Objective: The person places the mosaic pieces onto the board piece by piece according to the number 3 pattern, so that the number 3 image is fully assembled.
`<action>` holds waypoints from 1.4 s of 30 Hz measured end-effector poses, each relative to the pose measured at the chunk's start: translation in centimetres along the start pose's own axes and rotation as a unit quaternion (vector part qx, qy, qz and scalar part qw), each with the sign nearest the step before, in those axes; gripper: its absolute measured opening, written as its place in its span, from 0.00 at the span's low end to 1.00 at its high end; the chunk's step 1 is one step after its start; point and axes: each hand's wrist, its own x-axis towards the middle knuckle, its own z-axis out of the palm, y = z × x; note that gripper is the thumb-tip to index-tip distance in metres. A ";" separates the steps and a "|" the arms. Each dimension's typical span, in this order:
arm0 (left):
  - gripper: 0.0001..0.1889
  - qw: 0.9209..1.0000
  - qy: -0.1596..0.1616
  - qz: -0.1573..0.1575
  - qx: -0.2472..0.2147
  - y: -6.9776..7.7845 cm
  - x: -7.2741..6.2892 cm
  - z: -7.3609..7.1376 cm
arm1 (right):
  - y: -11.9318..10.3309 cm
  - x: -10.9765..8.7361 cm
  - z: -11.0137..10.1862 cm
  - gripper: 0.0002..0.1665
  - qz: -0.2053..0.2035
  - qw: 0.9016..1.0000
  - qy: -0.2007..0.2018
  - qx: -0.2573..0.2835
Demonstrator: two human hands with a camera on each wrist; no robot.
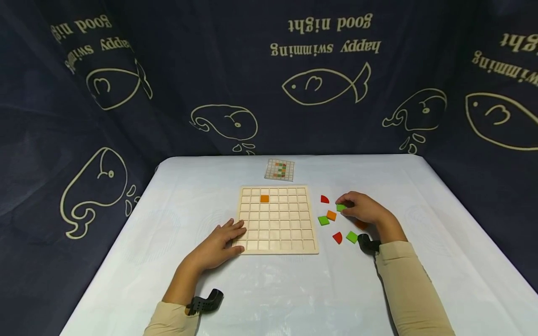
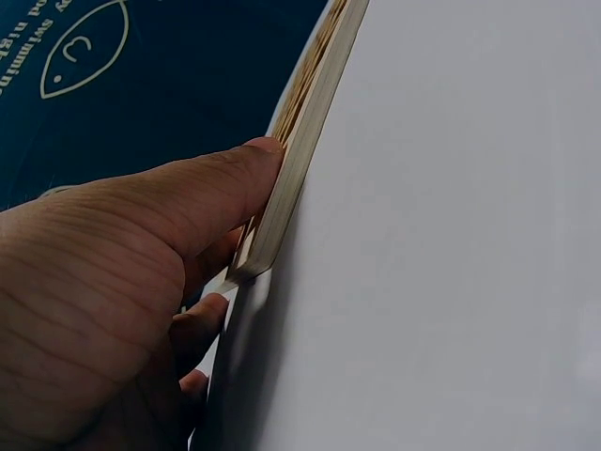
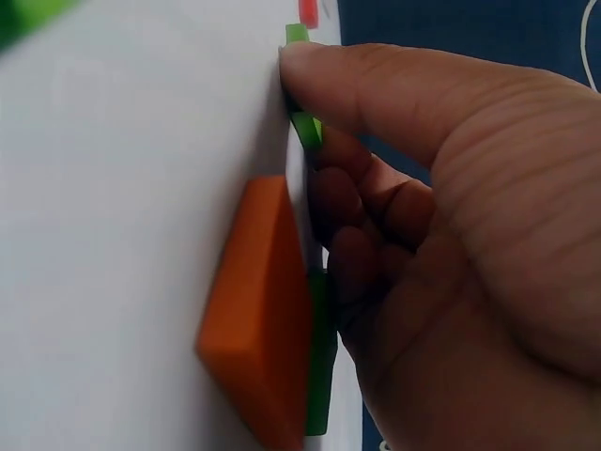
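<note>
My left hand (image 1: 219,243) rests at the lower left corner of a wooden grid board (image 1: 273,229), its fingers spread over the edge. In the left wrist view the thumb touches the board's side edge (image 2: 305,141). One orange square tile (image 1: 264,199) lies in the board's second row. To the right of the board, my right hand (image 1: 366,208) pinches a green square tile (image 1: 340,207) between thumb and fingers, close over the table. Below that hand, the right wrist view has an orange tile (image 3: 252,301) with a green tile (image 3: 320,362) behind it.
Around the right hand lie a red quarter-circle tile (image 1: 325,199), an orange tile (image 1: 331,215), a green tile (image 1: 323,220), another red piece (image 1: 338,238) and a green one (image 1: 352,237). Behind the board is a pattern card (image 1: 279,170). A dark printed curtain (image 1: 235,56) surrounds the white table (image 1: 269,294).
</note>
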 end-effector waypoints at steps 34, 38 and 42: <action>0.30 1.000 0.002 -0.009 -0.009 0.0 -0.2 -0.1 | -5.8 2.1 0.0 0.18 -0.091 0.994 0.021 0.060; 0.30 1.000 0.003 -0.006 -0.008 0.0 -0.1 -0.1 | -6.5 2.9 0.7 0.18 -0.119 0.990 0.014 0.070; 0.30 1.000 0.000 -0.005 -0.005 0.0 -0.2 -0.1 | -7.3 3.4 1.1 0.18 -0.139 0.987 -0.002 0.077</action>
